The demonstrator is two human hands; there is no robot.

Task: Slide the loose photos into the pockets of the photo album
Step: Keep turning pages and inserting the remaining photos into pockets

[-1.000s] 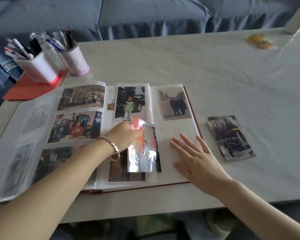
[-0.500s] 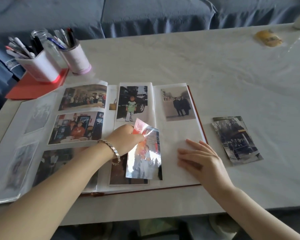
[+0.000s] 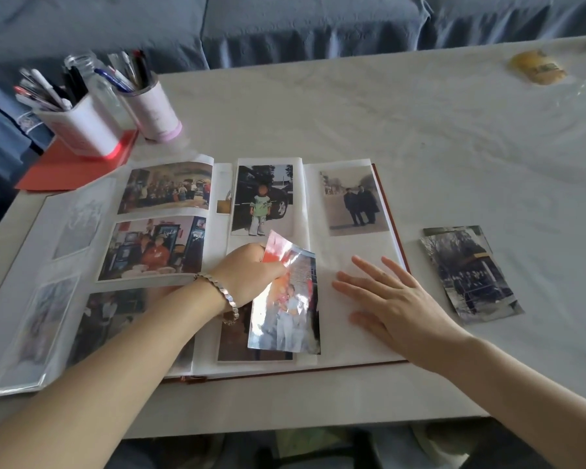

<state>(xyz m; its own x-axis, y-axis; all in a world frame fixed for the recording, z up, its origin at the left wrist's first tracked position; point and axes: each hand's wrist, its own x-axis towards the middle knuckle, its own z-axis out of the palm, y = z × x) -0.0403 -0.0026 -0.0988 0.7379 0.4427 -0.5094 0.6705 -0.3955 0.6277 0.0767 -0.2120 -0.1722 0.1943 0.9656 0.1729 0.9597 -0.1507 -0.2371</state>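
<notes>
The photo album [image 3: 352, 252] lies open on the white table, most pockets holding pictures. My left hand [image 3: 251, 275], with a bracelet on its wrist, pinches the upper left edge of a glossy colour photo [image 3: 288, 299] that lies tilted over the right page's middle column. My right hand [image 3: 389, 299] lies flat with spread fingers on the empty pocket area at the right of that page. A loose dark photo [image 3: 471, 272] rests on the table just right of the album.
Two white pen holders [image 3: 82, 126] [image 3: 153, 110] and a glass jar [image 3: 99, 82] stand at the back left on a red folder [image 3: 68, 164]. A yellow object [image 3: 537, 67] lies at the far right. A blue sofa [image 3: 285, 25] runs behind the table.
My right hand curled its fingers on the page, then spread them flat again. The glossy photo in my left hand stayed over the middle column, barely shifting.
</notes>
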